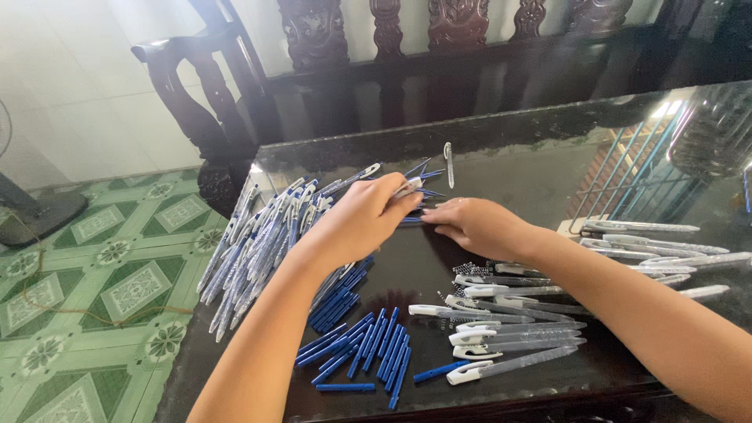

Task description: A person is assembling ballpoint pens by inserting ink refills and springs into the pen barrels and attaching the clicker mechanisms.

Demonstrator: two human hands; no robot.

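Lying nearest: blue pen grips spread in a loose fan at the front edge of the dark bench, sorted apart from the other parts so each kind can be picked singly.
Right of them: clear barrels with white clip ends stacked in rough parallel, all pointing the same way, with a small heap of springs just behind them.
Far right: more clear barrels, without clips, lying in a separate group.
Left side: a long bank of finished pens laid side by side along the bench edge, kept out of the working gap.
Left hand: raised over the middle of the bench, fingers clenched on a white-and-clear pen part held at the tips.
Right hand: resting palm down just beside the left, fingers loosely curled on the bench near thin blue refills; whether they pinch one cannot be told.
Beyond the hands: a single clear barrel lying alone.
Farthest: a dark carved wooden chair and a green patterned tile floor.
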